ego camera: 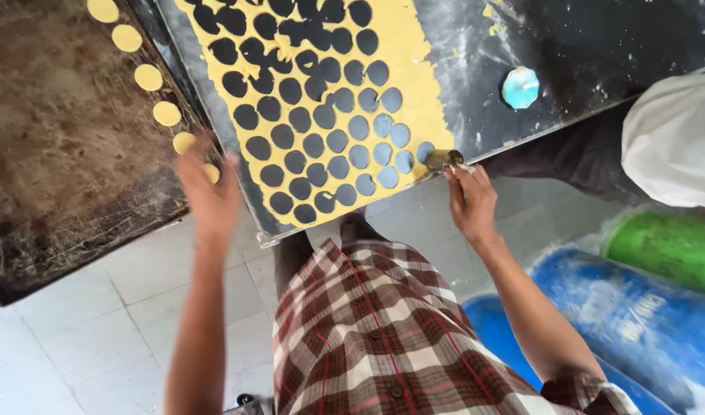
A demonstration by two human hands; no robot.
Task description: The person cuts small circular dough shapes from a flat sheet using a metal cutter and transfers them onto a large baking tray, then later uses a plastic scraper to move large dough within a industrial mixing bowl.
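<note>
Head view: right hand (471, 201) is clamping a round metal cutter (443, 160) on the yellow dough sheet (414, 84), near right edge, full of cut holes. Left hand (206, 192) is hovering, fingers apart, over a dough disc (185, 142) on the dark baking tray (68, 154) at left, five discs lined up. Blue-green lid (520, 87) is lying far right.

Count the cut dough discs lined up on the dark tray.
6 show: a row on the tray running from the top edge to one at the left hand, partly hidden. More may lie off-frame.
</note>
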